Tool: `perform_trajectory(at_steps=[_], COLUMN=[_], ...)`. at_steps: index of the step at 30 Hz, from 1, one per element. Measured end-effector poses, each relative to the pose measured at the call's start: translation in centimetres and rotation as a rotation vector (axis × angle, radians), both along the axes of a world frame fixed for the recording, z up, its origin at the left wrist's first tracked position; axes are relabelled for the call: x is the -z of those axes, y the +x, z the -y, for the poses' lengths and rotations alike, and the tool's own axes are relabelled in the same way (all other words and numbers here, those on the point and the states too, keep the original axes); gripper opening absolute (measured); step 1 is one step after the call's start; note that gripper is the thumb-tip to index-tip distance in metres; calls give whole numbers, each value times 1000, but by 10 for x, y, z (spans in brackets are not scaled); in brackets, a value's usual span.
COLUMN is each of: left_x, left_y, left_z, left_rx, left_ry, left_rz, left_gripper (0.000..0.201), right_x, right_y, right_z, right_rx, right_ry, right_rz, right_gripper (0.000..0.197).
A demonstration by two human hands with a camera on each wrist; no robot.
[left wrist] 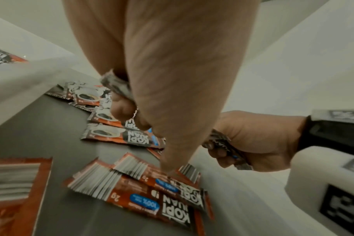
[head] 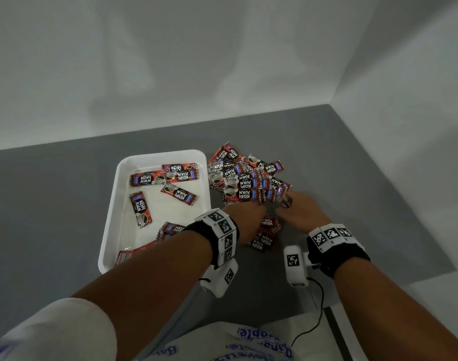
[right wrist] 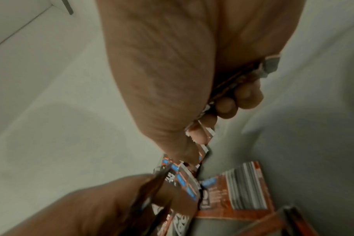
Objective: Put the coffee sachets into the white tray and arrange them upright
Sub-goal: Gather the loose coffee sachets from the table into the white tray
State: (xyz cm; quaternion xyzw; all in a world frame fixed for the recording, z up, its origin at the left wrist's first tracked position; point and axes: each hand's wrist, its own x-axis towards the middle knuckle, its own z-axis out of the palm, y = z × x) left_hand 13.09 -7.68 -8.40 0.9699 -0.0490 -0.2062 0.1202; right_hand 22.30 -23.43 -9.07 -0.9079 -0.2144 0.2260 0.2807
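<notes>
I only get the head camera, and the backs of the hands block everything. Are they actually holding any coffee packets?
Observer: Yes. The left wrist view shows the left hand with its fingers curled round a bunch of sachets.
Operator: And the other one?
Observer: The right hand has its own grip on a bundle, fingers curled over the edges, in the right wrist view.
Operator: Anything lying under the left hand?
Observer: Several loose sachets lie flat on the grey table, overlapping, beside the white tray.
</notes>
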Motion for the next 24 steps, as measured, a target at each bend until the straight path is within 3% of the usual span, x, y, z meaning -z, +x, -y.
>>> perform_trajectory(at_steps=[10, 17, 21, 24], left_x=[-5, -13, -4, -4], left_y=[8, -1, -7, -6], left_z=[2, 2, 9, 13], left_rx=[62, 18, -15, -27], left_ry=[156, -8, 61, 88], left_rz=[-22, -70, -156, -180], left_gripper=[32, 49, 54, 40], right_x=[27, 24, 18, 8], right_y=[-9, -5, -5, -1], right_z=[-10, -11, -8, -4], right_rx=[-128, -138, -171, -180], right_ry=[-125, -204, -228, -234], right_rz=[122, 121, 118, 49], right_gripper=[5, 4, 21, 24])
